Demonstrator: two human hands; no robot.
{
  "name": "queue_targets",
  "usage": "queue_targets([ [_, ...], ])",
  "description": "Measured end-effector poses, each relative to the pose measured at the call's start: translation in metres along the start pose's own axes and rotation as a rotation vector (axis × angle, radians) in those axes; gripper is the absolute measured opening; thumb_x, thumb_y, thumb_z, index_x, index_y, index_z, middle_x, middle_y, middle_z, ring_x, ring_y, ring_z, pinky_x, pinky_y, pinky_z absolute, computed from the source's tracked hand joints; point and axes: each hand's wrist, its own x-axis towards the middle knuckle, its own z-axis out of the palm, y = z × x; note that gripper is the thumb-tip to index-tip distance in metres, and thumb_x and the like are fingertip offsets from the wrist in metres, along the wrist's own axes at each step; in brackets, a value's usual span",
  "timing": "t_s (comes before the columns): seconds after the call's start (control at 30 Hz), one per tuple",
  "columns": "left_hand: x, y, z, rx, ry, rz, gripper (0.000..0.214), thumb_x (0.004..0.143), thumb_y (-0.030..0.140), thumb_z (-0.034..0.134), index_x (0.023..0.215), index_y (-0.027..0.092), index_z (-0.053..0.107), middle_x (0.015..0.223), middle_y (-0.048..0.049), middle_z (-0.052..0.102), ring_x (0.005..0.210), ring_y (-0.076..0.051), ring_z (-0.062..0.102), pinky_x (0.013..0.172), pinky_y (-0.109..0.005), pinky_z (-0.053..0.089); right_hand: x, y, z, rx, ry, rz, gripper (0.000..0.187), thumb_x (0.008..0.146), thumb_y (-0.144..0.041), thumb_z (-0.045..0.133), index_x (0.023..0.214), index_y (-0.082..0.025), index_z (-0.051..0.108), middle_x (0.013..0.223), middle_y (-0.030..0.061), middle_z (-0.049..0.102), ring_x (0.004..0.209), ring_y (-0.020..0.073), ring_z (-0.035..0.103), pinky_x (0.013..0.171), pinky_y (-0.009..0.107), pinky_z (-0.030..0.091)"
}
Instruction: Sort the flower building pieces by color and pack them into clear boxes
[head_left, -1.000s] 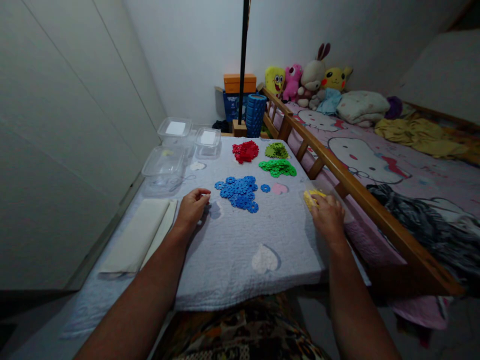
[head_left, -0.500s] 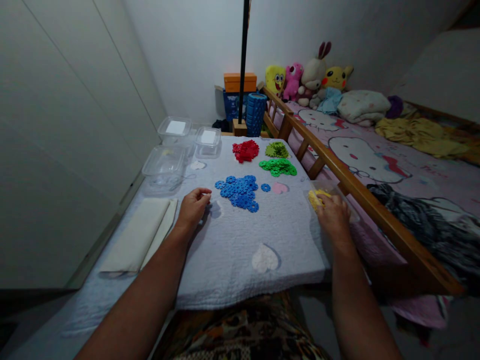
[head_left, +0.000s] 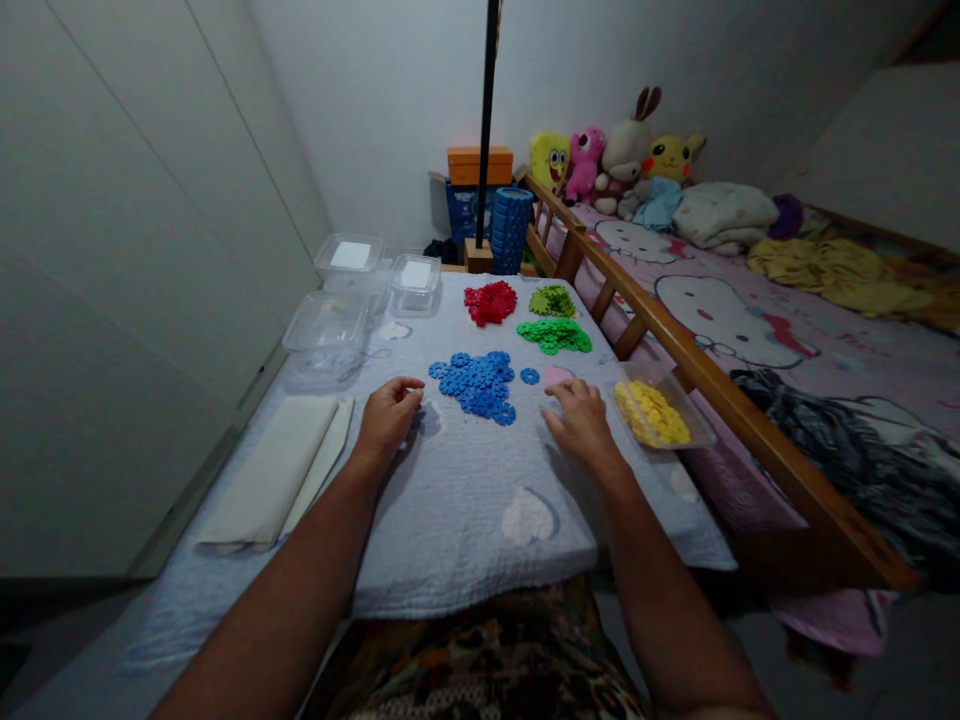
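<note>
Loosely curled on the tablecloth, my left hand (head_left: pixel 388 415) is left of a pile of blue flower-shaped plastic discs (head_left: pixel 480 382). A small gap shows between its thumb and forefinger, with nothing visible in it. My right hand (head_left: pixel 581 422) hovers right of the blue pile with its fingers apart and nothing in them. A single blue disc (head_left: pixel 529 376) lies between the pile and that hand. Further right stands a clear plastic box (head_left: pixel 694 432) holding yellow discs (head_left: pixel 652 412). Behind are piles of red (head_left: pixel 490 302), olive-green (head_left: pixel 553 300) and bright green discs (head_left: pixel 555 335).
Clear plastic containers (head_left: pixel 326 325) stand at the back left, beyond a folded cream cloth (head_left: pixel 270 470). A wooden bed rail (head_left: pixel 675 350) runs along the right side. A black pole (head_left: pixel 486 130) and a blue foam roller (head_left: pixel 513 230) stand past the table's far edge.
My right hand has come out of the box of yellow discs and moved left toward the blue pile. My left hand has stayed in place.
</note>
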Motion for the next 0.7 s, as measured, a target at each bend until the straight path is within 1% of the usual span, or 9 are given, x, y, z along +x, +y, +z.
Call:
queue_targets([
  [0.07,0.0,0.0,0.0,-0.003,0.0,0.0,0.031,0.067,0.039,0.063,0.089,0.018,0.073,0.065,0.0002,0.06,0.057,-0.015,0.053,0.053,-0.025,0.037,0.011,-0.012,0.008,0.024,-0.054,-0.039,0.036,0.092,-0.03,0.062,0.126,-0.021,0.069,0.13,0.0143,0.061,0.119,0.0318,0.051,0.099,0.042,0.041],
  [0.13,0.0,0.0,-0.001,-0.005,0.001,0.002,0.031,0.067,0.038,0.063,0.088,0.018,0.072,0.064,0.0001,0.06,0.058,-0.015,0.053,0.053,-0.025,0.038,0.023,-0.021,0.016,0.053,-0.08,-0.066,0.038,0.093,-0.035,0.062,0.129,-0.021,0.068,0.133,0.0144,0.061,0.123,0.0317,0.05,0.103,0.041,0.04],
  [0.2,0.001,-0.001,0.0,-0.004,0.002,0.008,0.031,0.067,0.039,0.063,0.088,0.018,0.072,0.064,-0.0001,0.06,0.058,-0.015,0.053,0.053,-0.025,0.038,0.037,-0.028,0.026,0.078,-0.075,-0.063,0.044,0.095,-0.039,0.06,0.135,-0.02,0.063,0.138,0.0149,0.059,0.127,0.0315,0.048,0.106,0.042,0.038],
  [0.3,0.001,-0.002,0.0,-0.002,0.006,0.019,0.031,0.068,0.04,0.063,0.088,0.018,0.072,0.065,-0.0001,0.061,0.058,-0.015,0.055,0.054,-0.025,0.038,0.054,-0.037,0.043,0.088,-0.017,0.015,0.055,0.097,-0.046,0.056,0.145,-0.019,0.054,0.147,0.0178,0.052,0.134,0.033,0.045,0.11,0.045,0.035],
  [0.37,0.001,-0.003,0.0,-0.004,0.007,0.024,0.031,0.07,0.041,0.063,0.089,0.018,0.072,0.064,0.0004,0.06,0.059,-0.015,0.055,0.054,-0.025,0.039,0.059,-0.04,0.054,0.083,0.011,0.086,0.06,0.099,-0.049,0.052,0.148,-0.016,0.049,0.151,0.0207,0.048,0.138,0.0346,0.042,0.112,0.047,0.033],
  [0.43,0.0,-0.003,0.001,0.016,-0.002,0.03,0.03,0.073,0.041,0.062,0.091,0.019,0.071,0.063,0.0013,0.059,0.058,-0.015,0.055,0.055,-0.026,0.039,0.06,-0.041,0.064,0.079,0.008,0.128,0.063,0.1,-0.05,0.05,0.15,-0.013,0.046,0.152,0.0227,0.048,0.139,0.035,0.042,0.113,0.047,0.032],
  [0.53,-0.002,-0.003,0.002,0.135,-0.009,0.089,0.029,0.078,0.039,0.059,0.095,0.019,0.071,0.064,0.0016,0.057,0.06,-0.016,0.055,0.06,-0.028,0.042,0.056,-0.04,0.073,0.078,-0.016,0.095,0.06,0.101,-0.048,0.049,0.149,-0.012,0.047,0.15,0.0218,0.051,0.139,0.033,0.043,0.114,0.046,0.031],
  [0.6,-0.003,-0.003,0.004,0.241,0.017,0.182,0.027,0.08,0.037,0.058,0.096,0.02,0.07,0.074,-0.0012,0.062,0.068,-0.018,0.059,0.069,-0.031,0.047,0.054,-0.039,0.076,0.09,-0.023,0.034,0.058,0.101,-0.048,0.05,0.147,-0.013,0.049,0.148,0.0206,0.053,0.138,0.0323,0.044,0.115,0.046,0.031],
  [0.7,-0.002,-0.003,0.007,0.351,0.06,0.312,0.023,0.081,0.035,0.06,0.097,0.021,0.07,0.097,-0.0076,0.067,0.09,-0.023,0.063,0.087,-0.037,0.051,0.053,-0.039,0.077,0.15,-0.032,-0.064,0.054,0.099,-0.045,0.053,0.143,-0.014,0.053,0.146,0.0192,0.056,0.135,0.031,0.047,0.115,0.045,0.032],
])
